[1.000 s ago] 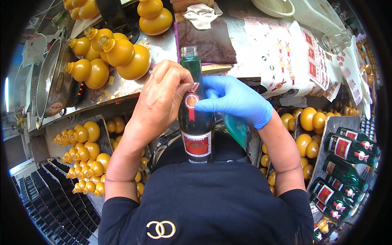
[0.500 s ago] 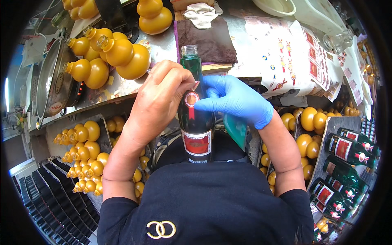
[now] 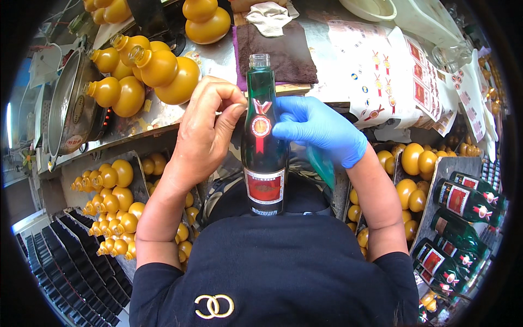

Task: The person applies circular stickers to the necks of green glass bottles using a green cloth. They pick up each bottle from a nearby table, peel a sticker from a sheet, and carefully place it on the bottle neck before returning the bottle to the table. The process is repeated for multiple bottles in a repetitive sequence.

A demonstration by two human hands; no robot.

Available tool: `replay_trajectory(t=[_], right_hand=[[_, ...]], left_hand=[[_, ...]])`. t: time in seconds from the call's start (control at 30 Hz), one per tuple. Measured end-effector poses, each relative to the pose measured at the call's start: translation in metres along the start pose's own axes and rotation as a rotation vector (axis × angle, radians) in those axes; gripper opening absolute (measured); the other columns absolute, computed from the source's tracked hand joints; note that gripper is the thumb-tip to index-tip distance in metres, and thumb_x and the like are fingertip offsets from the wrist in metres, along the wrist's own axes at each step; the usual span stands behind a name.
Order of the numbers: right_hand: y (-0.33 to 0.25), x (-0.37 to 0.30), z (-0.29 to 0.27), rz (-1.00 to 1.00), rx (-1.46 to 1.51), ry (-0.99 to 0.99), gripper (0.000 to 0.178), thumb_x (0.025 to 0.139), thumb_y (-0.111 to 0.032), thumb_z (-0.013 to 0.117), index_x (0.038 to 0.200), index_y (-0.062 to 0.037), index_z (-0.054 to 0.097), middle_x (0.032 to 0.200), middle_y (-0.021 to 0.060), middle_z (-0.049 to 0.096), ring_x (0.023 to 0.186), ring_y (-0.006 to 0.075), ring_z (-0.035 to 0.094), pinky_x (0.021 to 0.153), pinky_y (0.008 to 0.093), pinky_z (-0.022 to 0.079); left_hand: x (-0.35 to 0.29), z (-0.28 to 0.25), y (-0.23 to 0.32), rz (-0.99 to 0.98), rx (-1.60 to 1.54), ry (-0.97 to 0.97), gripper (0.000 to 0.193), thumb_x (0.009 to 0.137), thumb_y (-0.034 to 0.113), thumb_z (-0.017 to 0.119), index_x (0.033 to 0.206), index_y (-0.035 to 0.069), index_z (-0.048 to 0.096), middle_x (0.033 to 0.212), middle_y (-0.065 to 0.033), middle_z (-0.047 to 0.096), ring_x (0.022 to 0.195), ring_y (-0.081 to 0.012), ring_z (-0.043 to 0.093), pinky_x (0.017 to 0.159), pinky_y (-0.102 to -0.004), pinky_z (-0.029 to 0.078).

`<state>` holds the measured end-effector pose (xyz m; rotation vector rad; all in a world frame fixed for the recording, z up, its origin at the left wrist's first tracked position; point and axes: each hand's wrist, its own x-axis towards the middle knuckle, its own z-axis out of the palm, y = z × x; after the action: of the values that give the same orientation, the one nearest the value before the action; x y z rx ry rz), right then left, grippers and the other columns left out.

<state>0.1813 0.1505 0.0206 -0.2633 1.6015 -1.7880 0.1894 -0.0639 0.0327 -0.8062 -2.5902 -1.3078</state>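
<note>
A dark green glass bottle (image 3: pixel 265 155) stands upright in front of my body, its open mouth toward the table. On its shoulder sits a red-and-white medal-shaped ribbon sticker (image 3: pixel 260 126), and lower down is a red rectangular label (image 3: pixel 265 187) with a pale border. My right hand (image 3: pixel 321 131), in a blue glove, grips the bottle from the right, thumb on the front near the sticker and the other fingers partly hidden behind the glass. Just left of the neck, my bare left hand (image 3: pixel 210 122) is closed in a pinch; whatever its fingertips hold is too small to make out.
Yellow gourd-shaped bottles (image 3: pixel 163 71) stand on the table at left, beside a metal pan (image 3: pixel 71 109). Ahead lies a dark folded towel (image 3: pixel 283 52); sticker sheets (image 3: pixel 370 71) cover the right side. Racks of gourd bottles (image 3: pixel 117 201) and labelled green bottles (image 3: pixel 457 199) flank me.
My left hand has drawn back to the left from the bottle's front, so the whole medal sticker now shows. The bottle has shifted slightly right and turned a little.
</note>
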Motion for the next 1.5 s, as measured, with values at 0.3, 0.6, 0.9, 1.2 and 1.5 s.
replay_trajectory(t=[0.3, 0.6, 0.9, 1.2, 1.5], right_hand=[[0.015, 0.003, -0.004, 0.061, 0.170, 0.064, 0.038, 0.100, -0.037, 0.048, 0.084, -0.0046, 0.061, 0.064, -0.0059, 0.045, 0.058, 0.0035, 0.035, 0.051, 0.0204, 0.029], [0.014, 0.003, -0.003, 0.050, 0.034, 0.096, 0.051, 0.102, -0.041, 0.041, 0.063, -0.0088, 0.049, 0.059, -0.0044, 0.040, 0.055, 0.0060, 0.033, 0.051, 0.0229, 0.028], [0.016, 0.001, -0.012, 0.038, 0.073, 0.075, 0.046, 0.101, -0.045, 0.042, 0.076, -0.0084, 0.057, 0.057, -0.0056, 0.039, 0.052, 0.0047, 0.032, 0.048, 0.0224, 0.027], [0.024, 0.002, -0.018, -0.004, 0.069, 0.030, 0.045, 0.101, -0.047, 0.040, 0.105, -0.0094, 0.065, 0.063, -0.0077, 0.041, 0.054, 0.0032, 0.032, 0.048, 0.0211, 0.027], [0.019, 0.002, -0.003, 0.043, 0.147, 0.075, 0.040, 0.101, -0.038, 0.043, 0.086, -0.0061, 0.062, 0.059, -0.0064, 0.040, 0.052, 0.0033, 0.034, 0.049, 0.0201, 0.028]], left_hand=[[0.000, 0.014, -0.001, -0.554, -0.911, 0.061, 0.051, 0.089, 0.008, 0.064, 0.132, 0.004, 0.039, 0.110, -0.0068, 0.051, 0.103, -0.0142, 0.050, 0.090, -0.0292, 0.047], [0.001, 0.014, 0.001, 0.147, 0.163, 0.148, 0.021, 0.069, -0.002, 0.075, 0.087, 0.004, 0.066, 0.089, -0.0114, 0.055, 0.081, -0.0258, 0.056, 0.072, -0.0330, 0.045], [-0.005, 0.007, 0.007, 0.007, -0.015, -0.009, 0.010, 0.086, 0.000, 0.062, 0.092, 0.001, 0.054, 0.093, -0.0121, 0.050, 0.087, -0.0264, 0.052, 0.079, -0.0327, 0.044], [-0.045, -0.013, -0.001, -0.258, -0.141, -0.118, 0.010, 0.081, 0.003, 0.068, 0.082, 0.002, 0.058, 0.085, -0.0063, 0.053, 0.079, -0.0172, 0.051, 0.071, -0.0271, 0.043], [-0.020, 0.021, 0.005, -0.584, -1.069, -0.004, 0.069, 0.090, 0.026, 0.063, 0.144, -0.001, 0.029, 0.137, -0.0162, 0.044, 0.129, -0.0227, 0.042, 0.107, -0.0351, 0.034]])
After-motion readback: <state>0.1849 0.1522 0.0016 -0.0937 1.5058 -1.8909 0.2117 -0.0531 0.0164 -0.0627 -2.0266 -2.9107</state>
